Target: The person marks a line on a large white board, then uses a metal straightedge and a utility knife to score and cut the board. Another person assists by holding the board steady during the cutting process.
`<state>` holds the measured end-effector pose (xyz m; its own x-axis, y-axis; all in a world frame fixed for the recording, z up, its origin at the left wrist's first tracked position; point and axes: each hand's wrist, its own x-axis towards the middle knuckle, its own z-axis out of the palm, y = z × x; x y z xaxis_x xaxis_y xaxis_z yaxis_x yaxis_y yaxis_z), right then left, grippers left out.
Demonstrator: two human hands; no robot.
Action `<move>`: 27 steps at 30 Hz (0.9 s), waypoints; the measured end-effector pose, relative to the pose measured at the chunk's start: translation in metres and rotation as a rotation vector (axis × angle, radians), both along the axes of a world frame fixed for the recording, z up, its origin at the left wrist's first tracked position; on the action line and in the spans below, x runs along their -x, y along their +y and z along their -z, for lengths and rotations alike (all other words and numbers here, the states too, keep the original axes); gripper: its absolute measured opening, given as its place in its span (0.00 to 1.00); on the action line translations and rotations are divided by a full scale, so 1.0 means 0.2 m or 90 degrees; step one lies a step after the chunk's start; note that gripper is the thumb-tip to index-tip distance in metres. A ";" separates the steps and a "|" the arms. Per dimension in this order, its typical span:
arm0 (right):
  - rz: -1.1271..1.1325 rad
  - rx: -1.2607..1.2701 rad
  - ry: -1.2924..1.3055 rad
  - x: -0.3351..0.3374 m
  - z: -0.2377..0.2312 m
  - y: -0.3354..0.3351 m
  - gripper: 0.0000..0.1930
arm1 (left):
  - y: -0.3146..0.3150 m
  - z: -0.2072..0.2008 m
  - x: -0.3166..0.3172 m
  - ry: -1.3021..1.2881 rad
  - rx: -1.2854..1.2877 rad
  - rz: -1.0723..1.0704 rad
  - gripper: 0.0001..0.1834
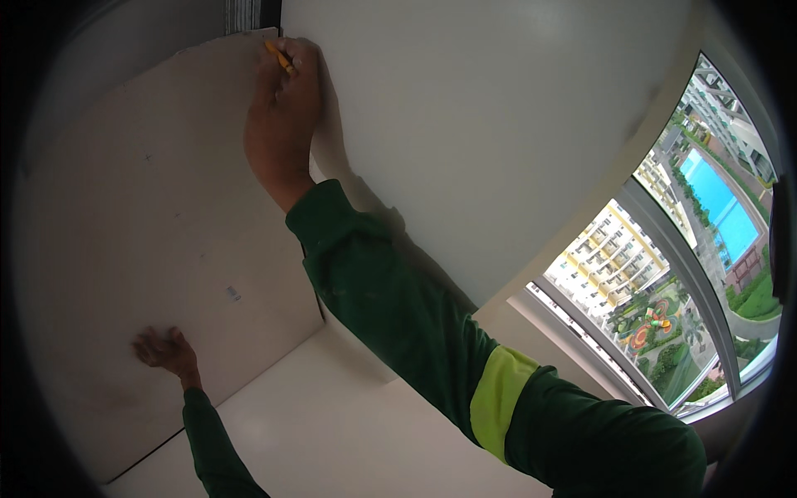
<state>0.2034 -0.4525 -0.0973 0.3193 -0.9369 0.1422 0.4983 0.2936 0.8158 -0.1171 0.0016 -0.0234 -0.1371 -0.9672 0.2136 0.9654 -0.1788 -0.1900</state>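
A large pale board (124,241) fills the left side of the view, with a few small dark marks and a small grey label on it. My left hand (168,352) presses against its lower part, fingers spread and nothing held. Up at the board's far right corner, my right hand (285,124) grips a short yellow-orange pencil (281,58) between thumb and fingers. The pencil's end lies close to the board's edge; whether it touches the surface cannot be made out. My right forearm crosses the middle of the view.
A smooth white wall (498,108) meets the board's right edge. Beyond the far edge is a dark gap with a grey ribbed strip (242,17). At right, a framed window (693,249) looks down on buildings, a pool and greenery. Another pale surface (332,415) lies below the board.
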 end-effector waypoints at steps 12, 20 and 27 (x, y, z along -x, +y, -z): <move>-0.013 -0.030 0.036 0.02 -0.04 -0.02 0.07 | -0.05 0.03 0.00 -0.013 0.003 -0.032 0.38; -0.023 -0.020 0.028 0.02 -0.05 -0.03 0.08 | -0.08 0.06 -0.01 -0.015 0.034 -0.056 0.38; -0.023 -0.023 0.037 0.04 -0.03 -0.05 0.07 | -0.12 0.08 -0.01 -0.022 0.054 -0.061 0.38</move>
